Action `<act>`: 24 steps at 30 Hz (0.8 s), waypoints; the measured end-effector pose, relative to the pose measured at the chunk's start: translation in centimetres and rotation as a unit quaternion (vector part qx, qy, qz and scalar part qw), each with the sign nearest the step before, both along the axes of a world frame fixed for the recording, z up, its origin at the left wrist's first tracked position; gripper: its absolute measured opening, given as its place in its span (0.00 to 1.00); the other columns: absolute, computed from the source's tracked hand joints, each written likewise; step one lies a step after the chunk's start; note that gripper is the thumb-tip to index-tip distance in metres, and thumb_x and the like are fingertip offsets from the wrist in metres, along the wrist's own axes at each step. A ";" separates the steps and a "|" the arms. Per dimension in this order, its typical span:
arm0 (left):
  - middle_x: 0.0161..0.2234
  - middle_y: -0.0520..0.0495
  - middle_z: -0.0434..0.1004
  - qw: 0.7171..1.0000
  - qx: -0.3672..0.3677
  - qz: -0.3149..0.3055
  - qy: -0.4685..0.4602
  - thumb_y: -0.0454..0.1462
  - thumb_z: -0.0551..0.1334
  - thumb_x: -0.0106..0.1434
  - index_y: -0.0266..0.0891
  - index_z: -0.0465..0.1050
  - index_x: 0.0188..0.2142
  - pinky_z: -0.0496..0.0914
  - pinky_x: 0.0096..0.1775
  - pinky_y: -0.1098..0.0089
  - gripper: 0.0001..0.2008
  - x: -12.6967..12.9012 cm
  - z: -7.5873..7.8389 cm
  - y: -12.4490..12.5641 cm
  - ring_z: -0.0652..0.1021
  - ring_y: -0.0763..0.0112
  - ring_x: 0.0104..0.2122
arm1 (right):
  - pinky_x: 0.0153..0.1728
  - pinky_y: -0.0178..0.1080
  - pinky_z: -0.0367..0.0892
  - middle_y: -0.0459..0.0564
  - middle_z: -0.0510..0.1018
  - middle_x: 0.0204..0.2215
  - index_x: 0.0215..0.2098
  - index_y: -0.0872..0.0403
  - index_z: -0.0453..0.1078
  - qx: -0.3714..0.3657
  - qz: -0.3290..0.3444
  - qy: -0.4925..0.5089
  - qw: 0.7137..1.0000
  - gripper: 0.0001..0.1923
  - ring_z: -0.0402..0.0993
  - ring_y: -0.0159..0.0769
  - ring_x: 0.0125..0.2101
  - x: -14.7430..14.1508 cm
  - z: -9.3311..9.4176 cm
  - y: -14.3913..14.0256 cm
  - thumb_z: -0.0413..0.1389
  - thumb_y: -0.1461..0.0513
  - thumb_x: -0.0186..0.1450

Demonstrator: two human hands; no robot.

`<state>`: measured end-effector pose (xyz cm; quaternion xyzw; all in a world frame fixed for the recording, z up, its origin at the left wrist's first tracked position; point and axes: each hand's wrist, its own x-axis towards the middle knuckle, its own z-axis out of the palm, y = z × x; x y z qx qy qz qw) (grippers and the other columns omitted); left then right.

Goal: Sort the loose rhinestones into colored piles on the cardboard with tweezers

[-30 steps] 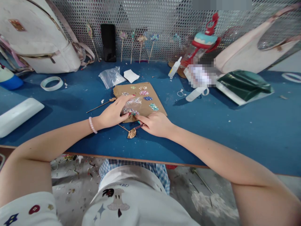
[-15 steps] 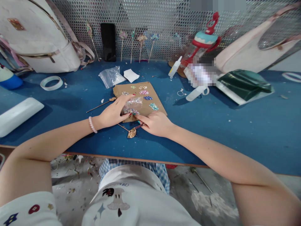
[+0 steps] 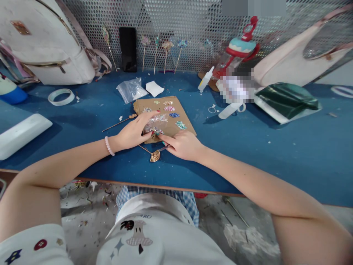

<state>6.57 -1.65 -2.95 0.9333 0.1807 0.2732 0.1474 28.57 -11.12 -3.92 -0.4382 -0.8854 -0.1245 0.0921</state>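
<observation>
— What's going on at the blue table (image 3: 248,147)?

— The left hand (image 3: 135,130) lies on a small clear bag of sequins (image 3: 156,123), fingers curled over it and pinning it to the cardboard sheet (image 3: 187,123). The right hand (image 3: 183,144) is just beside it, index finger stretched to the bag's near edge, the other fingers folded around a thin stick (image 3: 163,148).

— So which step is this?

— Picking a piece out of the bag, I'd say. Little coloured piles already sit farther up the cardboard.

— And the gold fan-shaped hairpin (image 3: 154,156)?

— On the table, just in front of both hands, untouched.

— What does the next move need?

— A fine fingertip pinch, probably, with the bag held flat.
</observation>
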 end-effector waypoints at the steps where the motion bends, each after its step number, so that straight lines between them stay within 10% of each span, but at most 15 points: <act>1: 0.63 0.42 0.62 1.000 -0.003 0.004 0.002 0.31 0.59 0.64 0.43 0.50 0.66 0.66 0.62 0.59 0.33 0.0 0.0 0.0 0.66 0.58 0.63 | 0.25 0.37 0.54 0.51 0.78 0.20 0.53 0.59 0.73 0.001 0.000 -0.001 1.000 0.20 0.67 0.32 0.19 0.0 0.0 0.0 0.48 0.62 0.67; 24: 0.65 0.43 0.61 1.000 -0.019 0.011 0.014 0.32 0.59 0.63 0.40 0.51 0.66 0.61 0.66 0.58 0.33 0.1 0.4 0.3 0.64 0.58 0.64 | 0.24 0.37 0.53 0.50 0.77 0.18 0.50 0.58 0.76 0.037 0.008 0.000 0.999 0.20 0.67 0.33 0.19 0.2 -0.5 0.0 0.47 0.63 0.66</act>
